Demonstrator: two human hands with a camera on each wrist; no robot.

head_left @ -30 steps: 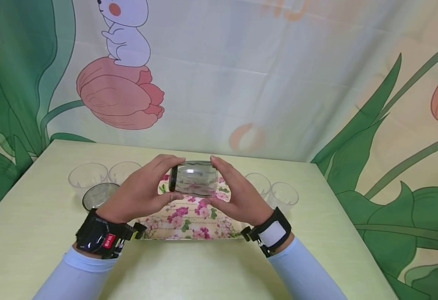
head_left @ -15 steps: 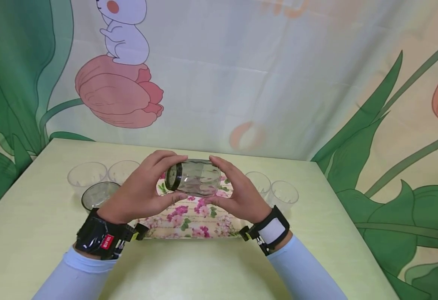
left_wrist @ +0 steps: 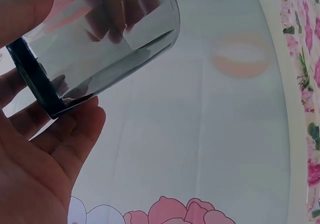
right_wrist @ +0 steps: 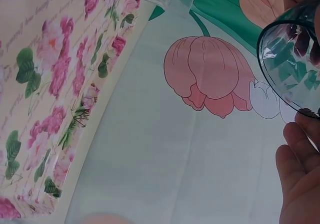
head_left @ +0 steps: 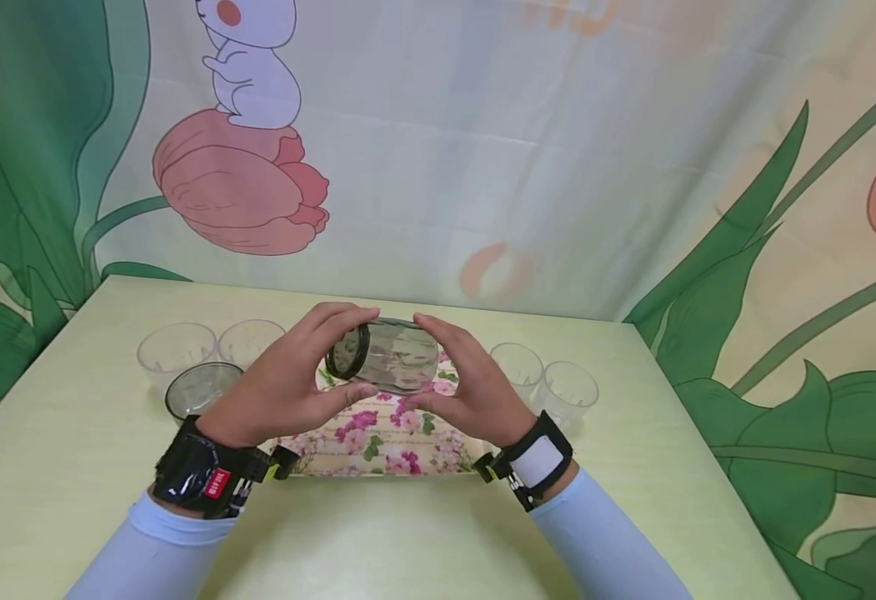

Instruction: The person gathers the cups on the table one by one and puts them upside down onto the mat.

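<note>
A smoky grey drinking glass (head_left: 402,357) lies on its side in the air between my two hands, over the floral tray (head_left: 377,454). My left hand (head_left: 295,383) grips its thick, dark base, thumb below and fingers above. At the opposite end my right hand (head_left: 475,387) pinches the glass near the rim. The left wrist view shows the faceted, see-through wall of the glass (left_wrist: 120,38) slanting up from the fingers. Only part of the thin round rim of the glass (right_wrist: 265,63) appears in the right wrist view, beside the right fingertips.
Left of the tray stand two clear glasses (head_left: 171,354) and another smoky glass (head_left: 201,390), partly behind my left wrist. Two more clear glasses (head_left: 567,392) are at the right. A printed curtain (head_left: 407,167) hangs behind the pale table (head_left: 377,542).
The glass has turned between my hands, so its dark base now faces more toward the head camera. Both hands stay at nearly the same place; the right has shifted slightly left.
</note>
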